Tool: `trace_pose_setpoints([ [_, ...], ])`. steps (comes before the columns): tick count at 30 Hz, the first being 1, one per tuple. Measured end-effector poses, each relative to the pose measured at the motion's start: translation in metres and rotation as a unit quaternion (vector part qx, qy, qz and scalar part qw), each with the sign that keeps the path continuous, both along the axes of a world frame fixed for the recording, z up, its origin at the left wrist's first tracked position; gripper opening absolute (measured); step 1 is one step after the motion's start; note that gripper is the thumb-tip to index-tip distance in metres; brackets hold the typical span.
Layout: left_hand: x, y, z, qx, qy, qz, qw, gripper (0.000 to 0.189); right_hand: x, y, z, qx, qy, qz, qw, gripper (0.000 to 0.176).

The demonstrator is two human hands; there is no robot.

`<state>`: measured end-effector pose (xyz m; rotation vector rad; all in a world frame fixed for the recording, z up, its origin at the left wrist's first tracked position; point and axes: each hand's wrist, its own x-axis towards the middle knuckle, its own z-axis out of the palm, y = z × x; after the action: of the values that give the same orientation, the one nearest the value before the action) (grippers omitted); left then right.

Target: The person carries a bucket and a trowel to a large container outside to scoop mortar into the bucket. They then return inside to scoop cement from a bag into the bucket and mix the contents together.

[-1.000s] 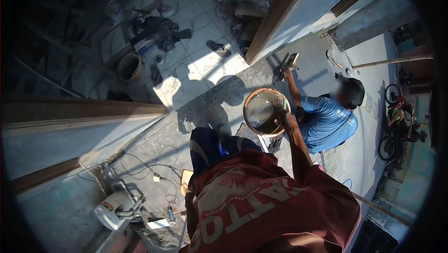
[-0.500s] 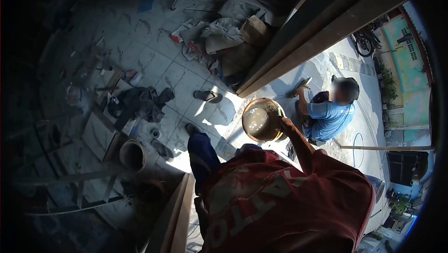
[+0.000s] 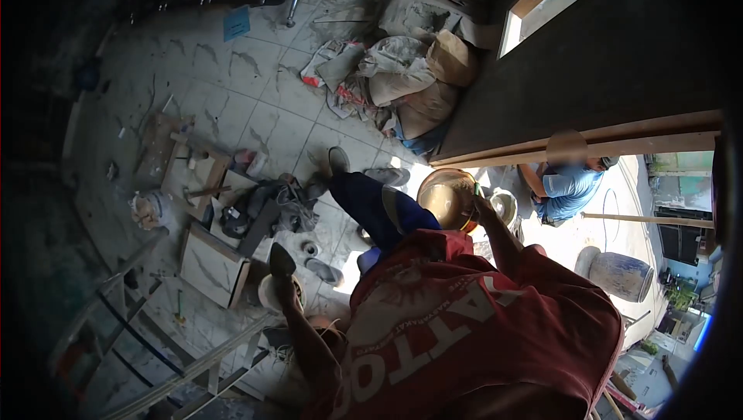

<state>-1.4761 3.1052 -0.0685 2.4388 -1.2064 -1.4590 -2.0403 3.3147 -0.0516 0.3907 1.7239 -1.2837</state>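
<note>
My right hand is closed at the near rim of a round bucket with a wet grey-brown mix inside. A small light green piece shows by those fingers, perhaps part of the grip. On the other side, my left hand is closed around a trowel with a dark, pointed blade. The handle is hidden in the fist. Below this hand stands a pale bucket, its inside mostly covered by my arm.
Crumpled sacks lie by a dark door. Marble-look tile boxes, a hammer and dark cloth are on the tiled floor. A metal ladder-like frame stands lower left. A person in blue crouches outside.
I have stepped further onto the tiles, and the bucket of mix has come along in my right hand. My left arm has reached out over the pale bucket, now with the trowel in hand.
</note>
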Motion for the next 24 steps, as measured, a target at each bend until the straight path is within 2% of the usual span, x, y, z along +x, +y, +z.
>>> trace_pose_setpoints([
  [2, 0.002, -0.044, -0.002, 0.079, 0.007, -0.021, 0.997, 0.043, 0.001, -0.025, -0.021, 0.009, -0.022, -0.008, 1.000, 0.027],
  [4, -0.003, -0.082, -0.002, 0.126, -0.002, -0.044, 0.991, 0.042, -0.001, -0.066, -0.031, 0.011, -0.030, -0.016, 0.999, 0.017],
  [6, -0.017, -0.114, 0.000, 0.158, -0.008, -0.063, 0.985, 0.041, 0.006, -0.103, -0.030, -0.031, -0.018, -0.069, 0.997, 0.016],
  [7, -0.030, -0.130, 0.004, 0.170, -0.008, -0.069, 0.983, 0.041, 0.001, -0.119, -0.034, 0.011, -0.034, -0.074, 0.997, 0.016],
  [8, -0.044, -0.148, 0.008, 0.178, -0.007, -0.076, 0.981, 0.041, -0.004, -0.135, -0.039, 0.052, -0.051, -0.078, 0.994, 0.016],
  [9, -0.055, -0.165, 0.012, 0.182, -0.007, -0.082, 0.980, 0.040, -0.005, -0.155, -0.031, 0.018, -0.082, -0.102, 0.991, 0.019],
  [12, -0.081, -0.220, 0.040, 0.187, -0.006, -0.093, 0.978, 0.039, -0.010, -0.212, -0.035, 0.028, -0.077, -0.107, 0.991, 0.020],
  [13, -0.089, -0.239, 0.051, 0.184, -0.008, -0.091, 0.979, 0.039, -0.005, -0.246, -0.008, 0.043, -0.063, -0.131, 0.988, 0.019],
  [18, -0.126, -0.351, 0.102, 0.176, -0.019, -0.093, 0.980, 0.037, -0.028, -0.349, -0.009, 0.056, -0.052, -0.172, 0.982, 0.019],
  [20, -0.141, -0.411, 0.112, 0.171, -0.029, -0.111, 0.979, 0.036, -0.039, -0.377, -0.027, 0.056, -0.051, -0.172, 0.982, 0.020],
  [22, -0.144, -0.477, 0.095, 0.176, -0.051, -0.149, 0.972, 0.036, -0.047, -0.407, -0.040, 0.025, -0.051, -0.211, 0.976, 0.023],
  [24, -0.119, -0.542, 0.033, 0.185, -0.079, -0.205, 0.958, 0.038, -0.050, -0.452, -0.033, 0.048, -0.022, -0.216, 0.975, 0.022],
])
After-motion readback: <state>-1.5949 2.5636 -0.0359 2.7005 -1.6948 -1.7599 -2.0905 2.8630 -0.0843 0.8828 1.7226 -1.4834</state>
